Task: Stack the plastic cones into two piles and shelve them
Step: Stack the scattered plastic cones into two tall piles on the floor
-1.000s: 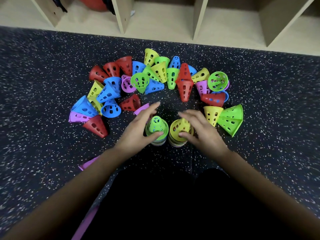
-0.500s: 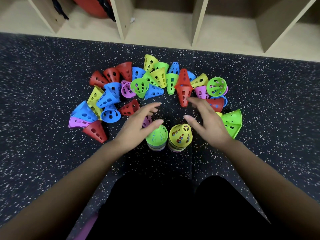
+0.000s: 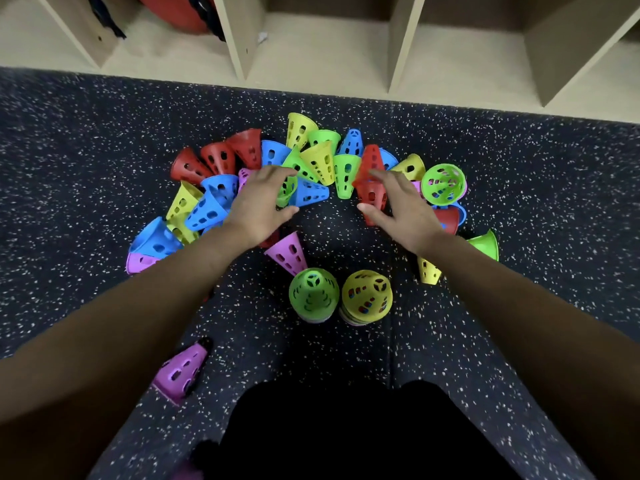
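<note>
Two short piles stand upright on the dark speckled floor: one topped by a green cone (image 3: pixel 313 294), the other by a yellow cone (image 3: pixel 367 296). Beyond them several loose red, blue, yellow, green and purple cones lie in an arc. My left hand (image 3: pixel 258 202) hovers with spread fingers over a green cone (image 3: pixel 287 190) lying on its side. Over a red cone (image 3: pixel 371 195) my right hand (image 3: pixel 398 206) reaches, fingers spread, thumb by its lower end. Neither hand holds anything.
A purple cone (image 3: pixel 287 252) lies just behind the green pile, and another purple cone (image 3: pixel 180 374) lies near my left arm. Wooden shelf compartments (image 3: pixel 325 46) run along the far edge of the floor; the leftmost holds a red ball (image 3: pixel 173 12).
Both hands have left the two piles and moved forward to the arc of loose cones. The camera has tilted, showing more of the shelf.
</note>
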